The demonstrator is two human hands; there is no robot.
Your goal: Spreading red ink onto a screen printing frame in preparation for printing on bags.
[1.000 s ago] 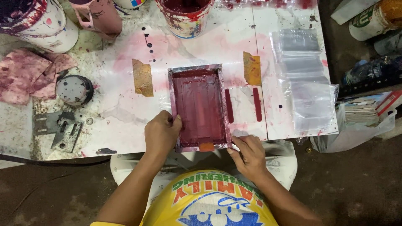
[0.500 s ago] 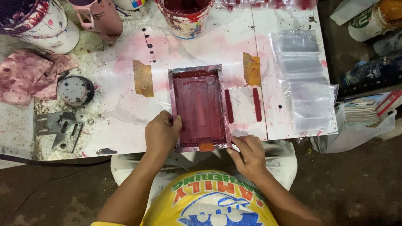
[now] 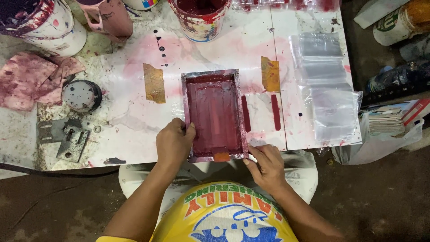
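Red ink fills the small frame, which lies flat on the white surface. I see my left hand gripping its left edge and my right hand pinching its near right corner. If I tip it, I think ink could run off and stain the clear bags nearby.

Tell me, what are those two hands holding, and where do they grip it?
Both grip the red-stained printing frame: the left hand on its left edge near the bottom, the right hand at its bottom right corner.
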